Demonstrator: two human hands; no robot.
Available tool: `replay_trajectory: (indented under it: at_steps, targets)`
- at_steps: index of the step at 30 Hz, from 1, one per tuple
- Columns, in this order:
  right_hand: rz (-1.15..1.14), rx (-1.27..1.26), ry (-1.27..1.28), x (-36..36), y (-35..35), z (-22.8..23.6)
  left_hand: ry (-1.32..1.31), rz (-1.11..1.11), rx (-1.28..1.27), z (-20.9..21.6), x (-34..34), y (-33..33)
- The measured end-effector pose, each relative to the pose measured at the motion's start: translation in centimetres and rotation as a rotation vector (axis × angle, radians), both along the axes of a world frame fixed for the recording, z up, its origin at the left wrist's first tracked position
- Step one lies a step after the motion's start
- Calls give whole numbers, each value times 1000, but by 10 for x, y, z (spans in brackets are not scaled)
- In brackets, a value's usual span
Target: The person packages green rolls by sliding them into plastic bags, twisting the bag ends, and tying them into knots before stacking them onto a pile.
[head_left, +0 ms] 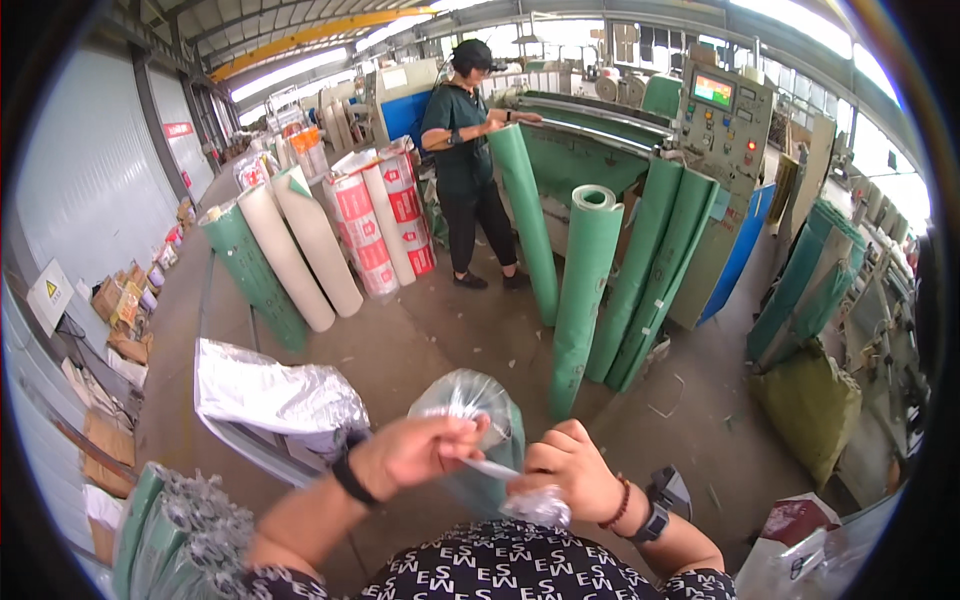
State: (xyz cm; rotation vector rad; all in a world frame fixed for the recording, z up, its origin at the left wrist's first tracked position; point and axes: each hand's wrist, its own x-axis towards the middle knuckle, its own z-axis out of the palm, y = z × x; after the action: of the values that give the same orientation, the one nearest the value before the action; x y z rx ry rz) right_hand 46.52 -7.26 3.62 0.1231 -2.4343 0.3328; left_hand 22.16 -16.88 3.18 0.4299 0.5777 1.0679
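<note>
A clear plastic bag (462,392) covers the upper end of a green roll (516,440) standing close in front of me. My left hand (428,447) is closed at the bag's near side, fingertips pinching one end of a whitish, see-through strip (490,467). The strip stretches across to my right hand (572,470), which is curled in a fist around its other end. Below that fist hangs a crumpled clear plastic piece (540,506); whether it belongs to the strip or the bag, I cannot tell. The roll's lower part is hidden by my arms.
Several green rolls (585,290) stand ahead to the right, before a machine with a control panel (722,130). A co-worker (468,170) touches a leaning roll (525,215). White and green rolls (285,260) stand left. A silvery sheet (275,390) and bagged rolls (165,530) lie nearer.
</note>
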Motion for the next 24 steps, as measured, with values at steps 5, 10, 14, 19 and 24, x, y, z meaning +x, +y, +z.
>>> replay_trajectory:
  at_steps: [5,10,14,19,24]
  targets:
    - [-22,135,-82,-40,-15,-3,1605,-775,366,80,-17,59]
    - [-154,-287,34,-34,-20,-14,2115,-157,1297,71,-1,46]
    - [117,-1068,21,-15,7,-27,2064,462,1379,22,7,20]
    - [11,-1310,-207,-33,34,5,1938,695,1509,0,39,6]
    - [-286,-810,4,-62,7,15,1608,651,993,-14,40,3]
